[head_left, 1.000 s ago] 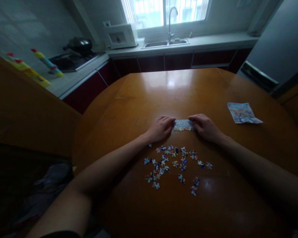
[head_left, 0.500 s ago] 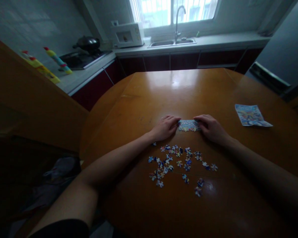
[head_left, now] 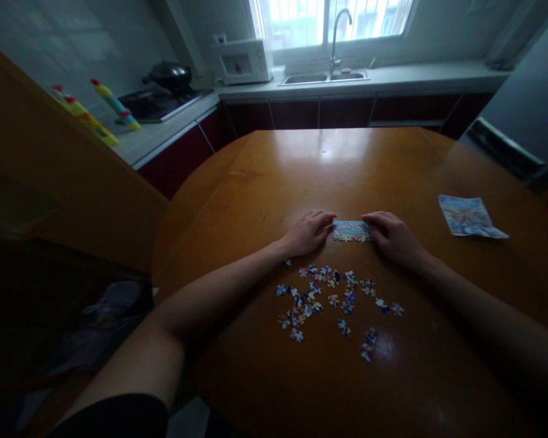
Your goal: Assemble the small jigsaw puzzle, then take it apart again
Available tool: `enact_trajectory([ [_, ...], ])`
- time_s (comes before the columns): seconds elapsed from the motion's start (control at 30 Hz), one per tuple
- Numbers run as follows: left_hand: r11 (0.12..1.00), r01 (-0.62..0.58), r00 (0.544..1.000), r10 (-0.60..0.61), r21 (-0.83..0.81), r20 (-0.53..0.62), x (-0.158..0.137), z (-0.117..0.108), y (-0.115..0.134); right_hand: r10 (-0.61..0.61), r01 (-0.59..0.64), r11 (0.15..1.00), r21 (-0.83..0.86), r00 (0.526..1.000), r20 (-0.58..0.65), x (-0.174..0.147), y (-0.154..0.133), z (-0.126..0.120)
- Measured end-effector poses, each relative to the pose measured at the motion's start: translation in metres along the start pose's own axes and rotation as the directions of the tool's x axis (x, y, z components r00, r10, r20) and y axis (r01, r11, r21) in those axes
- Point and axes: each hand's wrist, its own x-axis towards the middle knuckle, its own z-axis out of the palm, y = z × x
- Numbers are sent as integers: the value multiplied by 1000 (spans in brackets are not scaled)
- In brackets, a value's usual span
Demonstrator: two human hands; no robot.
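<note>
A partly assembled jigsaw puzzle [head_left: 351, 230], a small pale-blue block with a jagged near edge, lies on the wooden table between my hands. My left hand [head_left: 308, 233] is curled at its left edge, the fingertips at the far left corner. On the other side, my right hand [head_left: 395, 238] has its bent fingers over the far right corner and the thumb near the right edge. Nearer to me are scattered loose puzzle pieces [head_left: 310, 295], blue, white and yellow, several of them in clumps. A few more loose pieces [head_left: 368, 345] lie closest to me.
A creased picture sheet [head_left: 468, 216] lies on the table's right side. The round-ended wooden table [head_left: 301, 167] fills the middle. Beyond it, a counter carries a sink [head_left: 304, 79], a white microwave [head_left: 243, 62], a dark pot [head_left: 170, 76] and bottles [head_left: 114, 103].
The whole view has shifted slightly, so everything appears a little further right. Both hands stay at the sides of the assembled puzzle, with hardly any movement; the loose pieces lie as before.
</note>
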Motion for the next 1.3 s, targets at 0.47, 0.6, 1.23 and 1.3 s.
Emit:
enact_trajectory([
  [0.47, 998, 26, 999, -27, -55, -22, 0, 0, -3, -5, 5, 1000, 16, 1000, -28, 1, 1, 2],
  [0.6, 997, 31, 999, -33, -64, -25, 1, -2, -2, -19, 18, 1000, -21, 998, -60, 0, -11, -4],
  [1.23, 995, 20, 996, -29, -102, -81, 3, 3, -4, -227, 375, 913, -161, 794, 563, -46, -160, 31],
  [1.3, 995, 17, 996, -26, -103, -81, 3, 3, -4, -195, 360, 914, -188, 795, 574, -45, -163, 32],
])
